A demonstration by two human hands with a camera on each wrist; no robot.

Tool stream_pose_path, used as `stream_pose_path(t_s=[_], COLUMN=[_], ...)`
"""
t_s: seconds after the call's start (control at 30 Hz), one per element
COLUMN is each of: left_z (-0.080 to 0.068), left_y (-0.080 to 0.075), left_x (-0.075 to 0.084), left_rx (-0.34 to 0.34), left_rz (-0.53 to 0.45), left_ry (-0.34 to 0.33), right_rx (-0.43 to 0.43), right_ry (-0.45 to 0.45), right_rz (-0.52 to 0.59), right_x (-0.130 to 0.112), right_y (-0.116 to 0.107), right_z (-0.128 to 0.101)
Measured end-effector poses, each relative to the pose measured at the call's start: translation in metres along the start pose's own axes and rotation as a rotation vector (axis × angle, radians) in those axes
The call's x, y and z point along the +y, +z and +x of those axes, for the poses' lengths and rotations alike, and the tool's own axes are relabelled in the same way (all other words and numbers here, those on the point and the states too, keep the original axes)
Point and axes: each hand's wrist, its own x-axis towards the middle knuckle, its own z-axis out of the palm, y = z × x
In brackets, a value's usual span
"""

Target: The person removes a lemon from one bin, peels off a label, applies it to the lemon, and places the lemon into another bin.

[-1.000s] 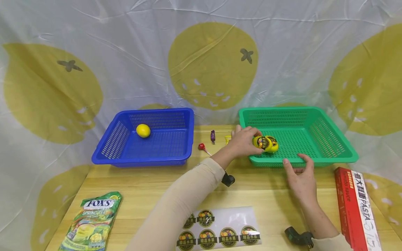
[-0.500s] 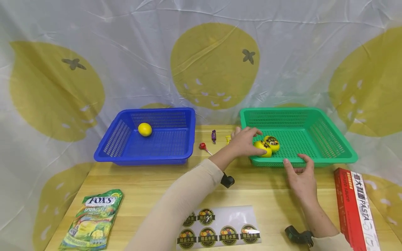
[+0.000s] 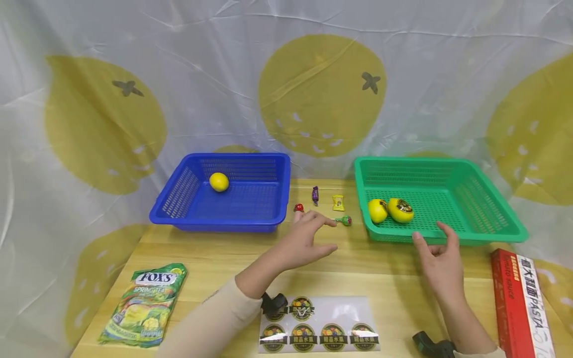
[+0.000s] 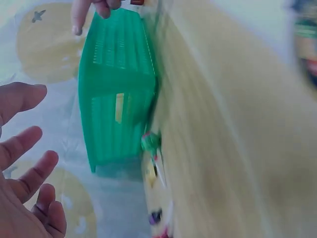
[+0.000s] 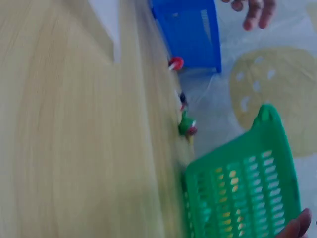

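Currently, 2 yellow lemons (image 3: 398, 214) are lying side by side in the green basket's (image 3: 476, 206) near L corner, stickers (image 3: 404, 205) facing up & R; basket's long axis is running L–R. L hand (image 3: 305, 242) is hovering over the counter (image 3: 353, 273), grip empty, fingers pointing R; R hand (image 3: 440, 266) is curving loosely by the near rim, holding nothing.

Two fruits (image 3: 400, 213) in right basket (image 3: 478, 205) — perhaps touching.
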Motion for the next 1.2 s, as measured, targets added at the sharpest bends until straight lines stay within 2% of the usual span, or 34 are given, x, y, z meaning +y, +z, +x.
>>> stream_pose_path(t_s=[0.07, 0.17, 0.23, 0.33, 0.47, 0.57, 0.7, 0.87, 1.03, 1.2], left_z=[-0.019, -0.040, -0.048, -0.050, -0.044, -0.038, -0.030, -0.015, 0.000, 0.010], left_y=[-0.005, -0.016, -0.027, -0.052, -0.094, -0.124, -0.161, -0.199, -0.223, -0.228], left_x=[-0.006, -0.015, -0.021, -0.035, -0.062, -0.085, -0.111, -0.139, -0.159, -0.174], left_rx=[0.030, 0.084, 0.125, 0.172, 0.191, 0.162, 0.105, 0.064, 0.049, 0.069], left_rz=[0.005, 0.057, 0.099, 0.141, 0.187, 0.238, 0.298, 0.309, 0.226, 0.070], left_ry=[0.014, 0.037, 0.039, 0.001, -0.095, -0.181, -0.285, -0.304, -0.329, -0.415], right_rx=[0.002, -0.041, -0.095, -0.202, -0.356, -0.447, -0.518, -0.563, -0.564, -0.570], right_ry=[-0.060, -0.172, -0.251, -0.347, -0.427, -0.435, -0.440, -0.490, -0.553, -0.563], right_rz=[0.032, 0.103, 0.150, 0.193, 0.180, 0.139, 0.064, -0.046, -0.122, -0.192], right_x=[-0.008, -0.025, -0.036, -0.054, -0.076, -0.092, -0.116, -0.140, -0.153, -0.156], right_y=[0.006, 0.020, 0.031, 0.050, 0.080, 0.102, 0.132, 0.162, 0.188, 0.205], right_z=[-0.007, -0.020, -0.028, -0.038, -0.042, -0.041, -0.037, -0.027, -0.013, -0.002])
